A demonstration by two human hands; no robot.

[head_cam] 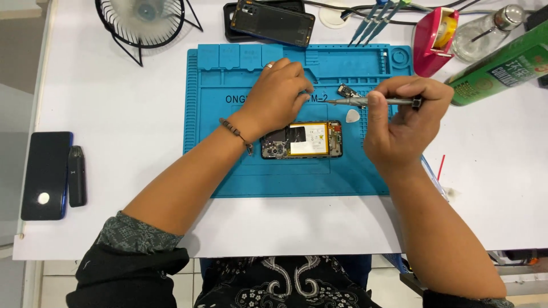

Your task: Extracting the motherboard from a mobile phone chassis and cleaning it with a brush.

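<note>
Two bare forearms reach out from dark patterned sleeves over the white table [142,228] onto a blue repair mat [228,177]. Nearest on the mat lies an opened phone [302,140], back cover off, its pale battery and circuit boards exposed; it sits flat between the two hands, a little closer than either. So the opening looks done, and by my reckoning the inner parts are partly out while the battery is still seated. The left hand [277,94], ring and bead bracelet on, is curled down on the mat just beyond the phone; its fingertips are hidden, so I cannot tell what, if anything, they pinch. The right hand [399,122] is closed around a slim grey screwdriver [371,102], tip pointing left toward the other hand. Beside the tip lie a small dark removed part [346,90] and a white pick [353,116]. Farther back rest the detached back cover [273,21], a small fan [142,20], spare drivers [377,20], a pink tape dispenser [434,40], a glass bottle [485,31] and a green can [502,65].
</note>
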